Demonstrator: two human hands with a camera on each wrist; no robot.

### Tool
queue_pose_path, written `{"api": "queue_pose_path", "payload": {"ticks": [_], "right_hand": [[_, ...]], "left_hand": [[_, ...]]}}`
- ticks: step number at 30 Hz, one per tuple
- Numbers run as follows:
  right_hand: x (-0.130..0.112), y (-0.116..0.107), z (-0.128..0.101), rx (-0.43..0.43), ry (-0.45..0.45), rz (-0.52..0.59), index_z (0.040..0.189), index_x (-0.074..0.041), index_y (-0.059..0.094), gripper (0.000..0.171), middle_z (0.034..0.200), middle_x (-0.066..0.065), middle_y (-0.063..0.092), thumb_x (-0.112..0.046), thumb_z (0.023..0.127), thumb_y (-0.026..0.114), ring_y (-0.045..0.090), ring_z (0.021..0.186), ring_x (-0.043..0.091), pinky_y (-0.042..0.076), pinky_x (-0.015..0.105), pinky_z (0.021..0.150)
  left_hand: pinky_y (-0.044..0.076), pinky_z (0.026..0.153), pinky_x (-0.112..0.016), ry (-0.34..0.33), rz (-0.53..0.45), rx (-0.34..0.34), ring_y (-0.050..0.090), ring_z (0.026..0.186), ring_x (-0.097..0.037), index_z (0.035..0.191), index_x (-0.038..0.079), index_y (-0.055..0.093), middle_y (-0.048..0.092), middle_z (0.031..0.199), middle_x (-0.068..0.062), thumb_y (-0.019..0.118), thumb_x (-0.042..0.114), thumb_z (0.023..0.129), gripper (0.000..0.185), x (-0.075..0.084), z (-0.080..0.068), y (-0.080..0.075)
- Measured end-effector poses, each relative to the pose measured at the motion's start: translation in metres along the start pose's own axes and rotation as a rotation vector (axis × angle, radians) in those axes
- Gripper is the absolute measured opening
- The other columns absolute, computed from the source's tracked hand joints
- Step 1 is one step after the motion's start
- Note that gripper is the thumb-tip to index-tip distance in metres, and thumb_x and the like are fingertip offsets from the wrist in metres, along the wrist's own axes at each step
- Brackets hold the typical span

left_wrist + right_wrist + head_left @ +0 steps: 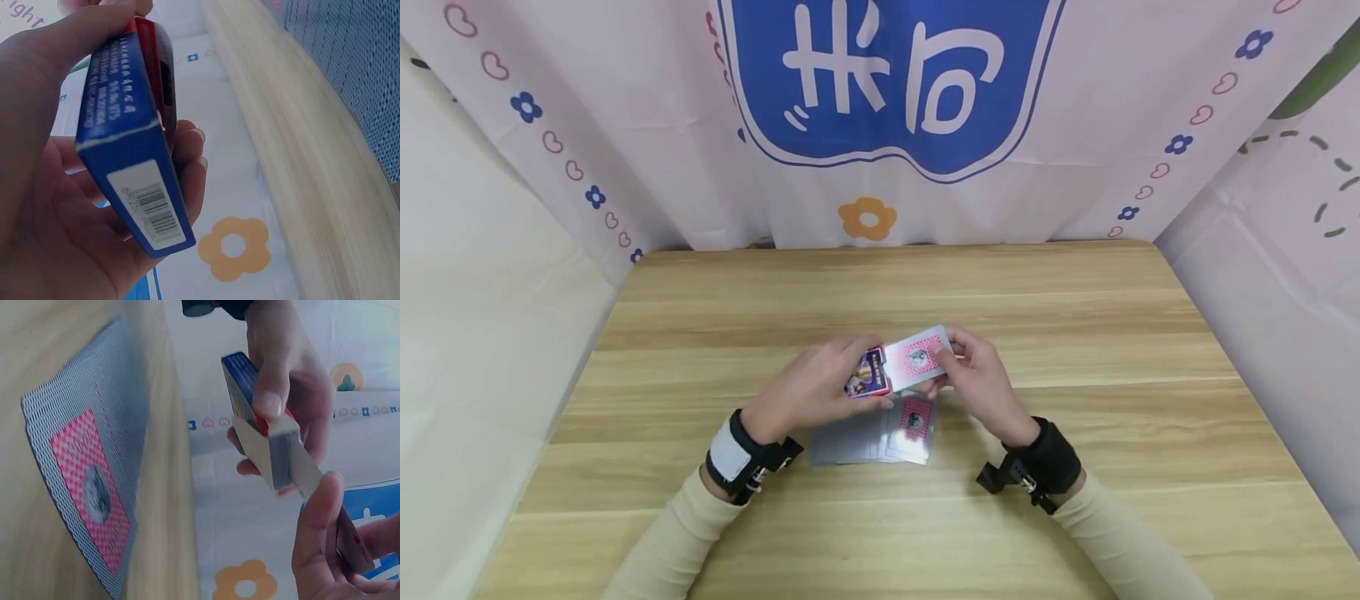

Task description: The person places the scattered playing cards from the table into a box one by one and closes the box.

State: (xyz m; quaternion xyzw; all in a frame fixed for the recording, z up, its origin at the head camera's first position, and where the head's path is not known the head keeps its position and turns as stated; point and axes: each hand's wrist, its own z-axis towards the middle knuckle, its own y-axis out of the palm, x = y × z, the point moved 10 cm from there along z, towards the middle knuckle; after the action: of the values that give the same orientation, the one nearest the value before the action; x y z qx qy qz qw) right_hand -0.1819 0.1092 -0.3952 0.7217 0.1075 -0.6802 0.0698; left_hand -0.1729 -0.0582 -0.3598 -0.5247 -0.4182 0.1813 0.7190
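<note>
My left hand (816, 379) grips a small blue and red playing card box (869, 373); its barcode end (150, 206) faces the left wrist camera. Toward the right, the box's end stands open, its pale flap (255, 450) folded out. A playing card (912, 360) with a pink checked back reaches from that end. My right hand (983, 385) pinches the card's outer end between thumb and fingers. Below both hands, a fanned spread of playing cards (857, 440) lies on the table, the rightmost card showing the same pink back.
The wooden table (1075, 333) stretches out on every side of the cards. Behind it hangs a white curtain (685, 200) with a blue emblem and an orange flower. Black wrist straps with small cameras (752, 458) sit on both wrists.
</note>
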Motion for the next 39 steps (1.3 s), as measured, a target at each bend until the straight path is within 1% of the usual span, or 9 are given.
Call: {"api": "queue_pose_path", "payload": {"ticks": [6, 11, 16, 19, 25, 28, 32, 35, 39], "right_hand": [[0.008, 0.014, -0.003, -0.06, 0.049, 0.0, 0.138, 0.003, 0.059, 0.033, 0.109, 0.022, 0.074, -0.013, 0.109, 0.054, 0.075, 0.077, 0.022, 0.064, 0.037, 0.076], [0.002, 0.039, -0.013, -0.227, -0.038, -0.259, 0.159, -0.003, 0.041, 0.054, 0.127, 0.02, 0.072, -0.023, 0.111, 0.054, 0.073, 0.105, 0.033, 0.063, 0.043, 0.086], [0.003, 0.063, -0.022, -0.398, -0.109, -0.5, 0.168, -0.009, 0.018, 0.074, 0.136, 0.009, 0.064, -0.043, 0.111, 0.05, 0.068, 0.115, 0.02, 0.059, 0.029, 0.087], [0.002, 0.063, -0.022, -0.377, -0.151, -0.559, 0.167, -0.01, 0.025, 0.068, 0.144, 0.008, 0.058, -0.045, 0.112, 0.045, 0.066, 0.117, 0.018, 0.058, 0.027, 0.088], [-0.005, 0.04, -0.012, -0.221, -0.225, -0.631, 0.148, 0.0, 0.055, 0.05, 0.137, 0.013, 0.064, -0.035, 0.114, 0.044, 0.067, 0.113, 0.024, 0.057, 0.041, 0.094], [0.002, 0.036, -0.008, -0.235, -0.255, -0.81, 0.136, 0.003, 0.064, 0.045, 0.129, 0.015, 0.067, -0.033, 0.11, 0.055, 0.068, 0.11, 0.025, 0.059, 0.043, 0.093], [0.021, 0.038, -0.005, -0.298, -0.254, -1.079, 0.123, 0.001, 0.07, 0.054, 0.114, 0.013, 0.067, -0.047, 0.098, 0.073, 0.064, 0.094, 0.02, 0.057, 0.035, 0.081], [0.031, 0.039, -0.006, -0.33, -0.207, -1.126, 0.116, -0.002, 0.068, 0.066, 0.103, 0.008, 0.061, -0.059, 0.085, 0.083, 0.054, 0.084, 0.018, 0.05, 0.031, 0.071], [0.034, 0.039, -0.008, -0.331, -0.2, -1.133, 0.113, -0.003, 0.065, 0.072, 0.1, 0.006, 0.055, -0.061, 0.076, 0.088, 0.048, 0.083, 0.018, 0.046, 0.031, 0.07]], "left_hand": [[0.057, 0.074, -0.023, 0.012, 0.003, 0.011, 0.065, 0.088, -0.008, 0.145, 0.008, 0.056, 0.073, 0.118, -0.007, 0.081, 0.057, 0.087, 0.081, 0.001, 0.0, 0.0], [0.059, 0.075, -0.025, 0.037, 0.008, 0.028, 0.068, 0.091, -0.009, 0.144, 0.006, 0.057, 0.073, 0.121, -0.008, 0.081, 0.054, 0.088, 0.077, 0.002, -0.001, 0.0], [0.062, 0.084, -0.032, 0.034, 0.007, 0.029, 0.07, 0.097, -0.014, 0.143, 0.004, 0.057, 0.073, 0.124, -0.012, 0.084, 0.046, 0.089, 0.073, 0.001, -0.001, 0.0], [0.062, 0.084, -0.033, 0.017, 0.003, 0.021, 0.071, 0.097, -0.014, 0.144, 0.005, 0.057, 0.073, 0.123, -0.012, 0.083, 0.047, 0.089, 0.074, -0.001, -0.001, 0.001], [0.061, 0.078, -0.029, -0.022, 0.012, 0.007, 0.068, 0.091, -0.012, 0.145, 0.009, 0.056, 0.074, 0.117, -0.009, 0.083, 0.053, 0.088, 0.078, -0.004, 0.0, 0.002], [0.059, 0.075, -0.027, -0.037, 0.016, -0.012, 0.067, 0.089, -0.01, 0.148, 0.01, 0.054, 0.073, 0.116, -0.007, 0.081, 0.055, 0.088, 0.08, -0.006, 0.0, 0.004], [0.058, 0.074, -0.026, -0.054, 0.018, -0.034, 0.067, 0.09, -0.01, 0.15, 0.012, 0.052, 0.072, 0.117, -0.007, 0.079, 0.057, 0.089, 0.081, -0.009, 0.0, 0.006], [0.058, 0.075, -0.028, -0.063, 0.018, -0.037, 0.067, 0.09, -0.011, 0.15, 0.012, 0.052, 0.072, 0.115, -0.006, 0.079, 0.058, 0.089, 0.081, -0.01, -0.001, 0.005], [0.058, 0.075, -0.029, -0.061, 0.017, -0.029, 0.067, 0.088, -0.011, 0.15, 0.011, 0.052, 0.072, 0.111, -0.006, 0.08, 0.058, 0.088, 0.082, -0.01, -0.001, 0.003]]}}
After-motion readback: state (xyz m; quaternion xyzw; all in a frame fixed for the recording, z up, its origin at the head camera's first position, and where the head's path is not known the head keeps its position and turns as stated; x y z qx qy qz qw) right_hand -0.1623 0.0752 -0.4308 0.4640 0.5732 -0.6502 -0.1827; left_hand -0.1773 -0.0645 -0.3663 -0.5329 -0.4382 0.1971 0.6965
